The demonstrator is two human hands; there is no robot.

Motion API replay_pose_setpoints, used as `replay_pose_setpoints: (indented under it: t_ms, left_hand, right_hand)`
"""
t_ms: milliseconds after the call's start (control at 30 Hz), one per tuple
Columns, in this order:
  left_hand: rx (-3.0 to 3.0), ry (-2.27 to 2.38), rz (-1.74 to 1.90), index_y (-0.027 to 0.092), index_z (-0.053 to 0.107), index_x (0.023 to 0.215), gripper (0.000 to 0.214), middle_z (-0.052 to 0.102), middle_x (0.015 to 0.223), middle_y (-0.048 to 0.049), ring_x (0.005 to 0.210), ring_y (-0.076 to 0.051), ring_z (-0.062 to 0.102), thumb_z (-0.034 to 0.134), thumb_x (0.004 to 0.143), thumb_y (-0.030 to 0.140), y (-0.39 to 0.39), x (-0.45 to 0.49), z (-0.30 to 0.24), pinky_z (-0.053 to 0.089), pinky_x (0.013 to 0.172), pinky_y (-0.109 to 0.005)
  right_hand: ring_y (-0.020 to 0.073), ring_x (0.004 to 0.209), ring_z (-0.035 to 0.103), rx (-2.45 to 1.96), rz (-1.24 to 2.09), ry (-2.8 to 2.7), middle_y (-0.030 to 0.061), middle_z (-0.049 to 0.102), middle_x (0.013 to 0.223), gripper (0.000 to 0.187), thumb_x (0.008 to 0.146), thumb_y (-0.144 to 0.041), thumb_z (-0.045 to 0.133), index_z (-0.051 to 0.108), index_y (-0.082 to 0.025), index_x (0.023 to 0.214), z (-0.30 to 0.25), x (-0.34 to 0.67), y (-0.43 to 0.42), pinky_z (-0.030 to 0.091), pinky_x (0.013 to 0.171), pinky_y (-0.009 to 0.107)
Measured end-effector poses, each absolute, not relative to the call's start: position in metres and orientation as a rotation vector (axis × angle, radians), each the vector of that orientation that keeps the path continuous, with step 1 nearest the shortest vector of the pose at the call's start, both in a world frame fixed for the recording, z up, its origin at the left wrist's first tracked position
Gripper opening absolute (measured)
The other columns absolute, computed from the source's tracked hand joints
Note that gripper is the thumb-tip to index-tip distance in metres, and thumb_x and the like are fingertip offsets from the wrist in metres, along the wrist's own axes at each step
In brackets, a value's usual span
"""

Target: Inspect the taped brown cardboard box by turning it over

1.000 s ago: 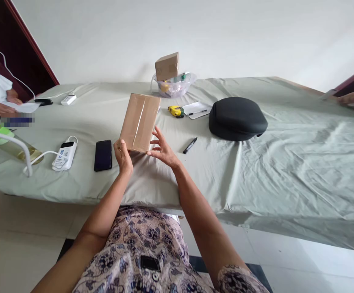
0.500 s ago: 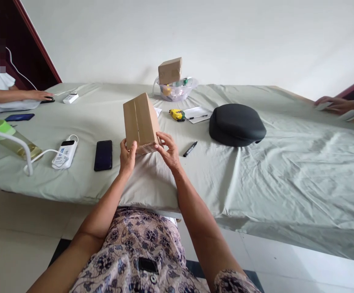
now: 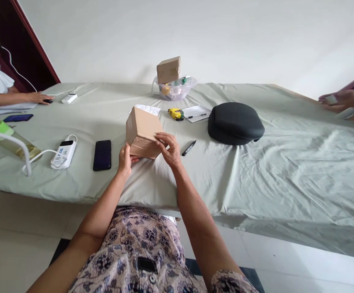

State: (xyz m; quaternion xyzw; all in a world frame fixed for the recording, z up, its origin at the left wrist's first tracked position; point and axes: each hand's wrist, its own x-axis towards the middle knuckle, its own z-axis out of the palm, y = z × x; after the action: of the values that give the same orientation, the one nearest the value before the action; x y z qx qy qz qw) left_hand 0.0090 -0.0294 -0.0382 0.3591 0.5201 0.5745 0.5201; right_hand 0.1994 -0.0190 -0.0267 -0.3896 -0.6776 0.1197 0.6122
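Observation:
A taped brown cardboard box (image 3: 142,130) is tilted over the grey-green table cover (image 3: 286,162), held between both my hands. My left hand (image 3: 124,159) grips its lower left corner with curled fingers. My right hand (image 3: 170,149) lies over its right front edge, fingers bent on the taped face. A black phone (image 3: 102,154) lies just left of my left hand. A black marker (image 3: 189,147) lies just right of my right hand.
A white power bank (image 3: 61,154) with cable sits at the left. A black padded case (image 3: 235,123), yellow tape measure (image 3: 176,113), notepad with pen (image 3: 196,113) and clear bowl (image 3: 175,89) bearing a second box (image 3: 168,69) lie farther back. Other people's hands rest at both edges.
The box has tipped down from standing tall to a lower tilt, its taped end now facing me. My right hand closed over its edge; my left shifted under the corner.

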Motion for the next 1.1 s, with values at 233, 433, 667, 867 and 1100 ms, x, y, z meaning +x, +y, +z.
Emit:
replay_pose_setpoints:
  t_ms: [233,433,667,867,1100]
  left_hand:
    - [1.154,1.507,1.638,0.020,0.054,0.125,0.054,0.069,0.100,-0.0088,0.090,-0.021,0.069,0.060,0.090,0.061,-0.023,-0.010,-0.043,0.056,0.079,-0.033]
    - [1.591,1.436,1.693,0.019,0.065,0.118,0.063,0.068,0.122,-0.0152,0.120,-0.027,0.061,0.036,0.096,0.071,-0.034,-0.011,-0.032,0.045,0.107,-0.040]
    - [1.439,1.434,1.559,0.019,0.061,0.108,0.064,0.068,0.106,-0.0103,0.100,-0.025,0.064,0.054,0.085,0.078,-0.036,-0.006,-0.031,0.048,0.087,-0.034]
    - [1.372,1.433,1.543,0.021,0.057,0.095,0.051,0.064,0.091,-0.0049,0.088,-0.021,0.061,0.056,0.088,0.071,-0.029,-0.010,-0.039,0.045,0.081,-0.031]
    - [1.335,1.449,1.533,0.020,0.058,0.094,0.044,0.061,0.088,-0.0029,0.086,-0.020,0.059,0.058,0.089,0.064,-0.032,-0.010,-0.035,0.044,0.079,-0.030]
  right_hand:
    - [0.0278,0.109,0.068,-0.888,0.272,-1.550,0.0075,0.076,0.106,0.036,0.095,-0.061,0.060,0.075,-0.028,0.095,-0.026,0.196,-0.020,0.055,0.099,0.049]
    - [0.0278,0.105,0.067,-0.869,0.286,-1.555,0.0073,0.076,0.101,0.034,0.095,-0.059,0.061,0.074,-0.028,0.091,-0.025,0.193,-0.021,0.055,0.096,0.049]
    - [0.0213,0.079,0.064,-0.899,0.451,-1.439,0.0042,0.071,0.085,0.038,0.089,-0.064,0.064,0.072,-0.027,0.087,-0.027,0.188,-0.026,0.056,0.078,0.040]
    - [0.0197,0.079,0.068,-0.853,0.629,-1.347,0.0040,0.072,0.089,0.040,0.090,-0.066,0.063,0.070,-0.026,0.094,-0.029,0.181,-0.031,0.056,0.080,0.038]
    - [0.0264,0.101,0.066,-0.889,0.355,-1.522,0.0077,0.073,0.099,0.041,0.093,-0.066,0.059,0.072,-0.027,0.092,-0.021,0.189,-0.031,0.055,0.092,0.045]
